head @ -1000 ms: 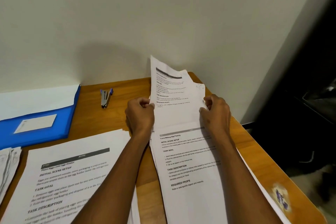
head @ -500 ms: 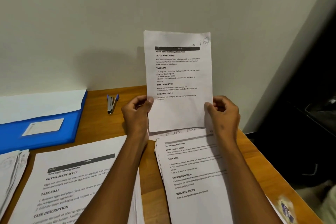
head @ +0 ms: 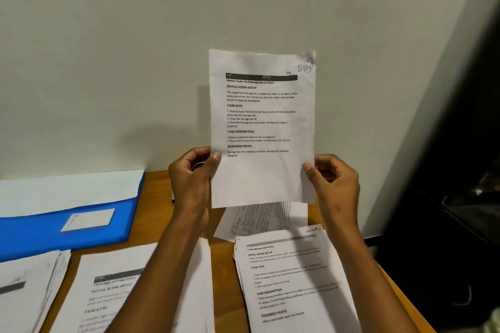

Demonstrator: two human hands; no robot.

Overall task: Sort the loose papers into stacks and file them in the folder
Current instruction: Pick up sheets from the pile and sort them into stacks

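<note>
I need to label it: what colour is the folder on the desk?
Blue folder, with a white label; seen in the head view.

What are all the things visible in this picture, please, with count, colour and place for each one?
held sheet: one, white with black print, raised upright in front of the wall
paper stacks: three, white; right stack near the table's right edge, middle stack, left stack at the left border
table sheet: one, white with a printed table, flat behind the right stack
folder: one, blue with a white label, left on the table, white paper behind it
table: one, brown wood, against the wall
wall: off-white, behind the table
left hand: pinches the sheet's left edge
right hand: pinches the sheet's right edge
</note>
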